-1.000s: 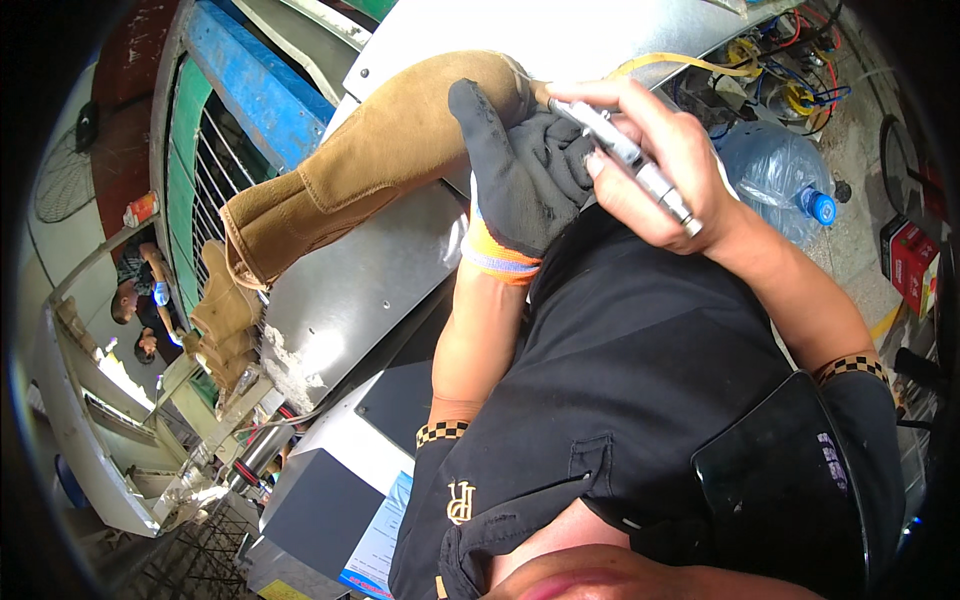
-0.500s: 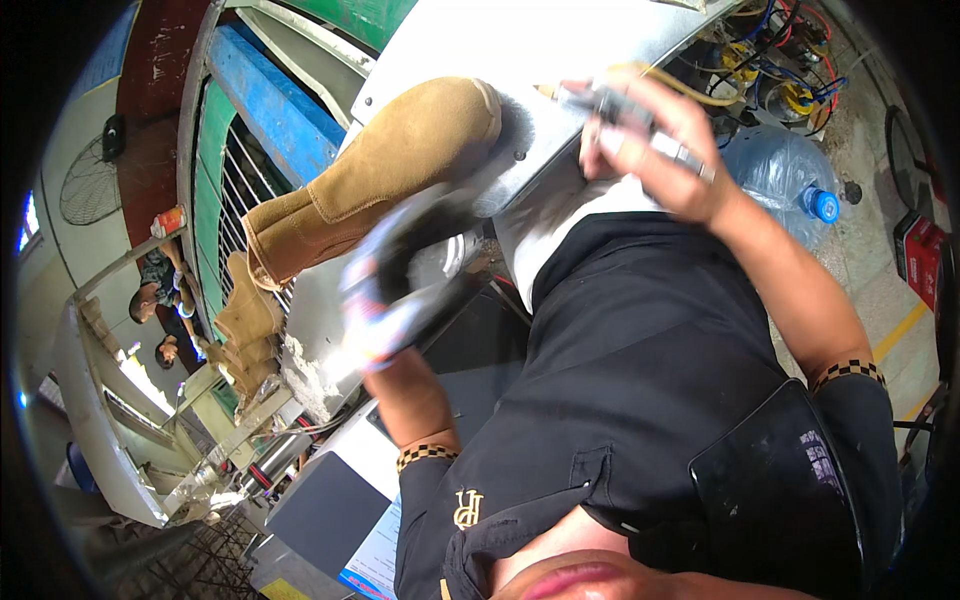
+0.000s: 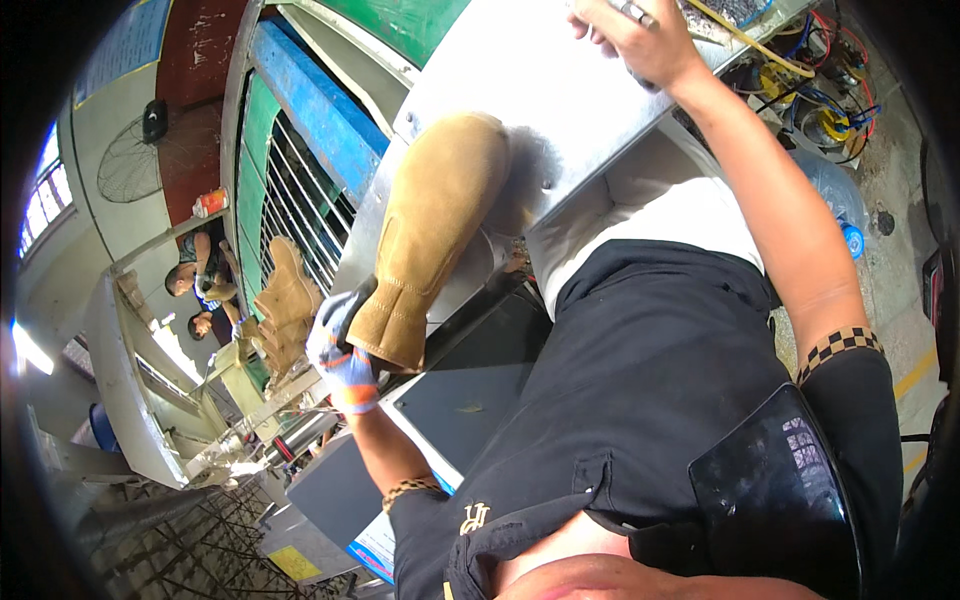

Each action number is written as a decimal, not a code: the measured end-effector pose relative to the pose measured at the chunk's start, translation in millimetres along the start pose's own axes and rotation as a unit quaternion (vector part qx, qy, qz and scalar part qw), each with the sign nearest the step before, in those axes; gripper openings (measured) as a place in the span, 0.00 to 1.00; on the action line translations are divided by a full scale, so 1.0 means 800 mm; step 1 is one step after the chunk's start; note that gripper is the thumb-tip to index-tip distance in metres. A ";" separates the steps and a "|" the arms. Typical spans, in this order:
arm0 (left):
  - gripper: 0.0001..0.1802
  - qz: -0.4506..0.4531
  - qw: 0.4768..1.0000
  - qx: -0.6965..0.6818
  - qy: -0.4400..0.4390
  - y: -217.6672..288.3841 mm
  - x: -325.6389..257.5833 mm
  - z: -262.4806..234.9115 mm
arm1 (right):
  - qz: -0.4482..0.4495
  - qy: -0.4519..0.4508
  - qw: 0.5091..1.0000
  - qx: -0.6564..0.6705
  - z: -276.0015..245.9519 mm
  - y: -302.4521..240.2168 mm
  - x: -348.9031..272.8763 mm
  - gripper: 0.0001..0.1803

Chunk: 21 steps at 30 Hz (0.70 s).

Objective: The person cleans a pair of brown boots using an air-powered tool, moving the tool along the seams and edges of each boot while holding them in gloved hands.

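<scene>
A tan suede boot upper (image 3: 440,210) without a visible sole lies on the pale metal worktable (image 3: 570,110), its rounded toe end pointing away from me. My left hand (image 3: 348,350), in a white, blue and orange glove with dark fingers, is closed around the boot's collar at the near left end. Farther off to the right, my bare right hand (image 3: 645,45) is over the worktable, fingers curled around a slim silver pen-like tool (image 3: 632,12). The tool is mostly hidden by the fingers, and its tip does not show.
More tan boots (image 3: 285,310) are stacked at the left beside a wire grille (image 3: 300,210). A blue beam (image 3: 315,100) runs behind. Cables (image 3: 840,110) and a clear water jug (image 3: 835,200) lie at the right. Two people (image 3: 205,275) are at the far left.
My left hand has come onto the boot's collar, and the boot has turned more lengthwise to me. My right hand has moved farther away with the silver tool. The view has shifted slightly.
</scene>
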<state>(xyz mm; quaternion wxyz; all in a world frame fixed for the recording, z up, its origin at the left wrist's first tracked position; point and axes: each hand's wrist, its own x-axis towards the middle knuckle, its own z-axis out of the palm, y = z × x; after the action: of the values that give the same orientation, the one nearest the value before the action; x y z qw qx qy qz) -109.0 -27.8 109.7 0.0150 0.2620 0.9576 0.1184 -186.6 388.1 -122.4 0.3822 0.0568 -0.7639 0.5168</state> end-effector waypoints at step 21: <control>0.23 -0.156 0.958 -0.228 0.080 -0.238 0.803 0.054 | 0.235 -0.025 0.961 0.141 -0.027 -0.078 0.037 0.27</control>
<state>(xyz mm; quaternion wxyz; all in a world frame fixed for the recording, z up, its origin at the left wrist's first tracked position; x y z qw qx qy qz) -753.7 147.6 44.5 0.0164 0.0884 0.9324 0.3501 -165.4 386.7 -53.1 0.2189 -0.0585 -0.6845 0.6929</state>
